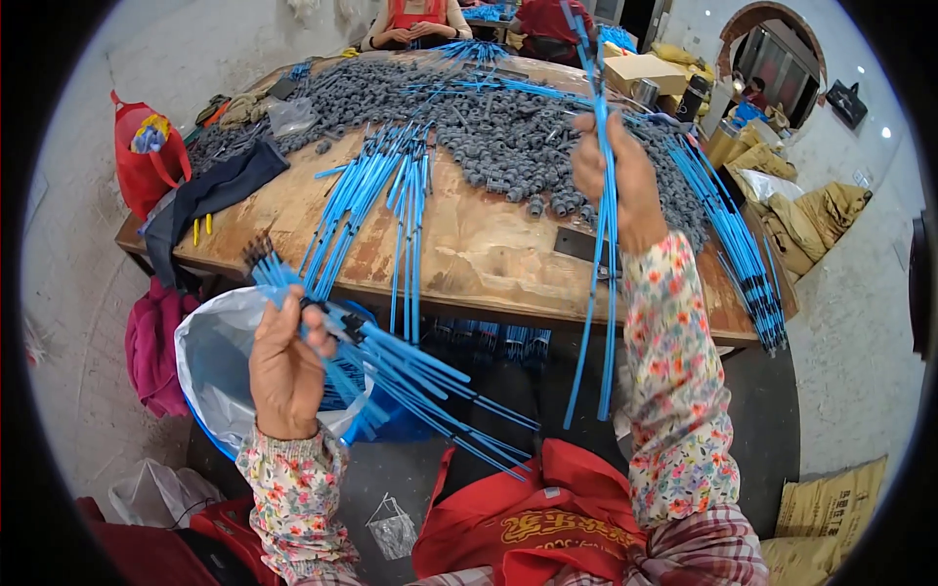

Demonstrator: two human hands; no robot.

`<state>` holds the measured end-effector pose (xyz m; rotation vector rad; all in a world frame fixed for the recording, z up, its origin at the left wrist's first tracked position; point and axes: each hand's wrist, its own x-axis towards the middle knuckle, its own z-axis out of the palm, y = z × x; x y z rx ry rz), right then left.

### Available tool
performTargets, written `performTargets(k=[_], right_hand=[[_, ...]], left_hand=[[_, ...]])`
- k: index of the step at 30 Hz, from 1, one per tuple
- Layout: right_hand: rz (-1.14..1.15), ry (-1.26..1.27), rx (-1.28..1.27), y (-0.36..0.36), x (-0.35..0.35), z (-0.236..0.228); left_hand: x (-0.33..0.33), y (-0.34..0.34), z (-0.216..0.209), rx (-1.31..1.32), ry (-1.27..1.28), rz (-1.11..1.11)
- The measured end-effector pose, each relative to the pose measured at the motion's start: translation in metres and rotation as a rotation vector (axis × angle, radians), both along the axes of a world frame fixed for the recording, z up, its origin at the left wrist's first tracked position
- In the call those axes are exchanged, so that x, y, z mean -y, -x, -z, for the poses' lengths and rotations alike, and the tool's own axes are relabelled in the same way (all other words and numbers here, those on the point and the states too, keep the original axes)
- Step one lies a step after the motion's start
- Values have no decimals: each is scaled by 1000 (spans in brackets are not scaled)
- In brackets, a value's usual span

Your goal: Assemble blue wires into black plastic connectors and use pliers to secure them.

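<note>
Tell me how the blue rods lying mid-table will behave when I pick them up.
Probably fairly stiff: the blue rods lie nearly straight. They'll likely fan apart, since they lie loosely spread. Each is probably light, being so slim.

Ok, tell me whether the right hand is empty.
No, the right hand is closed around a few long blue rods.
</note>
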<state>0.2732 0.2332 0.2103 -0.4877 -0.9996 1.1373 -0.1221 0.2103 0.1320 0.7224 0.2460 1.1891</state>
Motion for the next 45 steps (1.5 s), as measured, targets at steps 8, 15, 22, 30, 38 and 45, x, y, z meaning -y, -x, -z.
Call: performTargets(k=[8, 15, 22, 30, 38, 45], right_hand=[[-169, 159, 565, 100, 92, 42], [-316, 139, 543, 126, 118, 67], [-301, 119, 530, 113, 135, 75], [-35, 114, 403, 88, 128, 86], [6, 82, 462, 57, 116, 69], [-169, 17, 668, 103, 116, 58]], left_hand=[[38, -84, -68, -201, -39, -186], [47, -84, -55, -309, -100, -343], [64, -109, -61, -396, -100, -409], [55, -108, -50, -210, -177, -247], [60, -98, -57, -272, 11, -296], [67, -109, -57, -242, -141, -175]])
